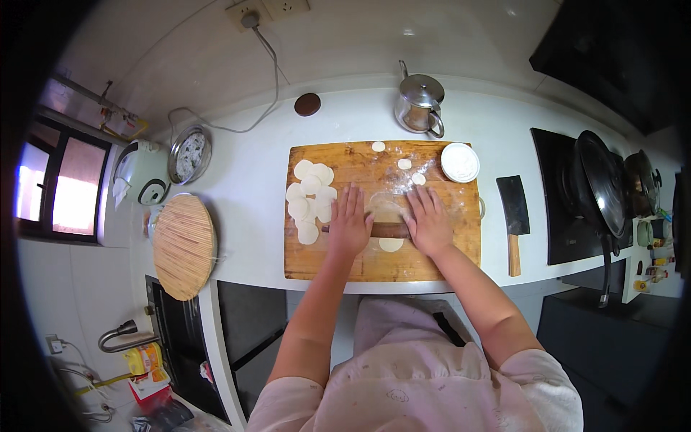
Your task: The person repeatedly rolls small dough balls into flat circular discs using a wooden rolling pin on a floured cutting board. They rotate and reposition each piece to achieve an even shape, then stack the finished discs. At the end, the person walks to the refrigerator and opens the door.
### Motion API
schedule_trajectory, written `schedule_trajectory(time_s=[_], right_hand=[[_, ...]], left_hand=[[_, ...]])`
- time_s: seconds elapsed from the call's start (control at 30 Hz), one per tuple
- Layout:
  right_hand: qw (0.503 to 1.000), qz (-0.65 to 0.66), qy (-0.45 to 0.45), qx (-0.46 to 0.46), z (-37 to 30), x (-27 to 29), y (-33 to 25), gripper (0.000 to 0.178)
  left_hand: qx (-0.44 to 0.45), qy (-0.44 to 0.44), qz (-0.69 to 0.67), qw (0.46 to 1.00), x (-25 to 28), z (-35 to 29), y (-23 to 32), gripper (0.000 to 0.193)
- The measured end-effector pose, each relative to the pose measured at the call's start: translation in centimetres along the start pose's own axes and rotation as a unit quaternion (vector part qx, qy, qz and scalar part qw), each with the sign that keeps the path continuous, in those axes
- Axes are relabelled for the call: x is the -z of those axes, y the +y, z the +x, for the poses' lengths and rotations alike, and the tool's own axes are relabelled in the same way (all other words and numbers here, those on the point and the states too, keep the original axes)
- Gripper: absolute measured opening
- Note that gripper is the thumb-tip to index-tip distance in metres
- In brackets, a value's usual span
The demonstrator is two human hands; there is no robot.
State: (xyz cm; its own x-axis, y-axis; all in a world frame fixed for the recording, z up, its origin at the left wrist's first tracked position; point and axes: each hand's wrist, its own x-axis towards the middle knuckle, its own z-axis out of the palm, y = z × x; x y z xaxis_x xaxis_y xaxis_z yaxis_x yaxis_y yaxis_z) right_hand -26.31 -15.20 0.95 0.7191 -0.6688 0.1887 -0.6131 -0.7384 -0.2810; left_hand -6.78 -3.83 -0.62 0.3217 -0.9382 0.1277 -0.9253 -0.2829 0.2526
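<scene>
A dark rolling pin (389,230) lies crosswise on the floured wooden board (309,266). My left hand (350,225) rests flat over its left part, fingers stretched forward, and the pin's tip shows past the wrist. Over the right end lies my right hand (430,225), palm down with its fingers extended. Just below the pin sits a round dough wrapper (391,245), partly covered by it. Several thin wrappers (307,232) overlap on the board's left side. Small dough pieces, one of them a flattened disc (378,146), are scattered toward the far edge.
A white bowl of flour (460,163) stands on the board's far right corner. Beyond are a cleaver (513,216) and a stove with a wok (601,183). A glass teapot (419,104) is behind the board. Leftward are a round reed tray (184,248) and a metal bowl (190,154).
</scene>
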Motion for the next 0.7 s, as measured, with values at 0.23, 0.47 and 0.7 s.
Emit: schedule_trajectory(time_s=[0.23,0.47,0.7], right_hand=[[0.994,0.029,-0.092,0.043,-5.0,2.0,-1.5,0.067],[0.993,0.030,-0.062,0.100,-0.6,1.3,-1.1,0.066],[0.997,0.030,-0.062,0.041,2.1,0.2,-1.3,0.066]], left_hand=[[-0.020,-0.029,-0.067,0.997,1.2,-6.7,0.6,0.073],[0.083,0.026,-0.019,0.996,-0.3,-6.5,1.2,0.074],[0.106,0.000,-0.010,0.994,-0.3,-3.8,0.0,0.068]])
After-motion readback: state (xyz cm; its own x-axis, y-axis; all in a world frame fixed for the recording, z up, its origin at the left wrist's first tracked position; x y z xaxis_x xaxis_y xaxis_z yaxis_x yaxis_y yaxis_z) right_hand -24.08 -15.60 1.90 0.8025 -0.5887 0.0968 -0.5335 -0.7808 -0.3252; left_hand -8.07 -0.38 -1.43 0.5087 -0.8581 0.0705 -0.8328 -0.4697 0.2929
